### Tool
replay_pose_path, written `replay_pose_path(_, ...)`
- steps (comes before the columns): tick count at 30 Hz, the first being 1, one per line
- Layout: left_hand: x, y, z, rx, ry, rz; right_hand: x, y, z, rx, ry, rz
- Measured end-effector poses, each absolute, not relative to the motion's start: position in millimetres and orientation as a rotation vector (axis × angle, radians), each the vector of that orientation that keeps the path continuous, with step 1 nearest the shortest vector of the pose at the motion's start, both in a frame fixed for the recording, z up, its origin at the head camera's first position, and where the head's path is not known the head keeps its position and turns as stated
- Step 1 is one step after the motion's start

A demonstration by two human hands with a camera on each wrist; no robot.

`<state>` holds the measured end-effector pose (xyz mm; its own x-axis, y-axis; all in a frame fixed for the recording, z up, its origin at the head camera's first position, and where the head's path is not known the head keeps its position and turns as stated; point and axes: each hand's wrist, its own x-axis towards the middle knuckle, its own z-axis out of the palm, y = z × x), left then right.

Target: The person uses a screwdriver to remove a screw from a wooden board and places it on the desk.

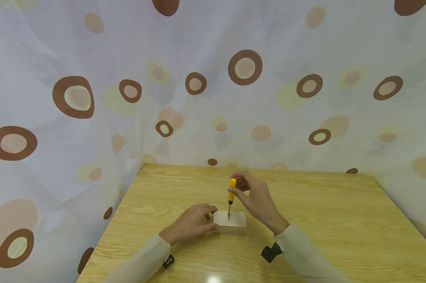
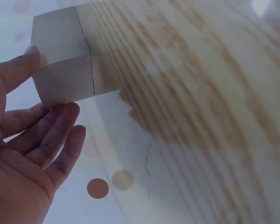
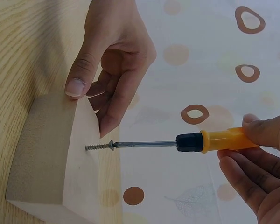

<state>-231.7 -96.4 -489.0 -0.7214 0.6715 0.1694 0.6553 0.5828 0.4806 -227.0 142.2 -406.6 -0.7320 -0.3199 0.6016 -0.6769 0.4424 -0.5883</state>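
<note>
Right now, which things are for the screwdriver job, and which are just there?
For the job:
yellow screwdriver, held by the right hand
screw, at its tip
wooden block, gripped by the left hand

Just there:
table, underneath
spotted sheet, behind
black wrist pieces

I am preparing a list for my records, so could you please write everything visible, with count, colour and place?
Table: 1, yellowish wood, lower half of head view
Block: 1, pale wood, on table
Screw: 1, metallic grey, upright at block's top
Screwdriver: 1, yellow and black, metal shaft, tip at screw's head
Spotted sheet: at least 1, whitish, around table
Wrist pieces: 2, black, one per wrist
Sleeves: 2, off-white, on arms
Left hand: 1, bare, holding block
Right hand: 1, bare, gripping screwdriver
</note>
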Motion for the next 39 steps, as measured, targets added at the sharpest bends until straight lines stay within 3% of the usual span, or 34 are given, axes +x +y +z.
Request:
replay_pose_path(24,-230,-95,-486,1.141,2.784,0.749,-226,140,-401,0.942,-2.304,1.185)
replay_pose_path(33,-231,-92,-488,1.171,2.810,0.738,-232,151,-390,1.119,-2.421,1.333)
replay_pose_path(39,-232,-90,-487,1.130,2.813,0.741,-229,148,-393,0.984,-2.470,1.386)
